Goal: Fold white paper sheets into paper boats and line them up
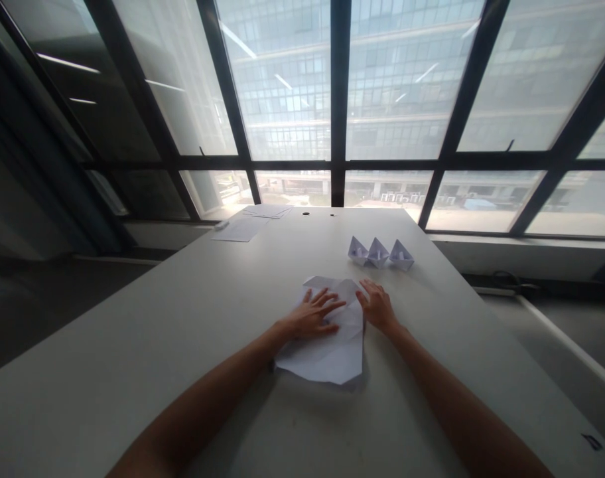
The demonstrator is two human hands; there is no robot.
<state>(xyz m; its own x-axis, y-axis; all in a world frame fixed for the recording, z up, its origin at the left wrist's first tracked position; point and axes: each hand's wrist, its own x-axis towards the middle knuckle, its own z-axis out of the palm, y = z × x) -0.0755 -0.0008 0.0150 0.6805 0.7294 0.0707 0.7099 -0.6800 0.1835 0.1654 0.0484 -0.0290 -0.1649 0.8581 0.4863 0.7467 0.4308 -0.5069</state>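
Observation:
A creased sheet of white paper (332,358) lies on the table in front of me, its far edge showing folds and its near edge lifted a little. My left hand (315,315) rests flat on the sheet with its fingers spread. At the sheet's right edge is my right hand (377,305), fingers extended and the thumb side touching or almost touching the paper. Beyond that hand stand three folded paper boats (378,253) in a row.
The white table (198,318) stretches away toward large windows (397,86) with dark frames. More white sheets (240,229) lie at its far left. Two small dark spots, perhaps holes, show near the far edge. A dark curtain (38,146) hangs at the left.

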